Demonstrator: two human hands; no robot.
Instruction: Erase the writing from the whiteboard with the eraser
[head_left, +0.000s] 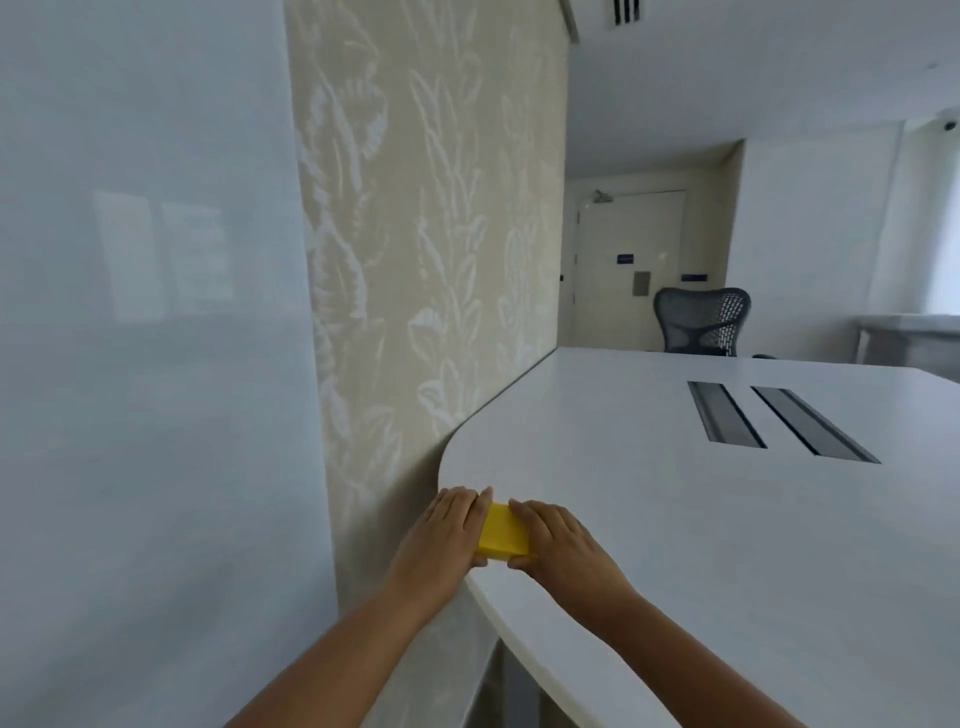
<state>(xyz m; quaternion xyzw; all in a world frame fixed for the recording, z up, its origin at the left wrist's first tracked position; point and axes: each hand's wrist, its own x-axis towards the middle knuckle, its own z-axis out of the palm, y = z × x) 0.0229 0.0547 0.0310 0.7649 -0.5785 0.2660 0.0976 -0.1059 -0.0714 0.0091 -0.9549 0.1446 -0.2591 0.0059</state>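
Note:
A yellow block-shaped eraser (503, 535) lies on the rounded near corner of the white table (701, 519). My left hand (449, 532) holds its left end and my right hand (553, 540) holds its right end, fingers laid over the top and thumbs at the near side. The glossy whiteboard (150, 338) fills the wall on the left. No writing shows on the part of it I can see, only pale reflections.
A beige wall panel with a leaf pattern (431, 234) stands between the whiteboard and the table. Two dark cable slots (779, 421) are set in the tabletop. A mesh office chair (701, 321) sits at the far end, before a white door (628, 260).

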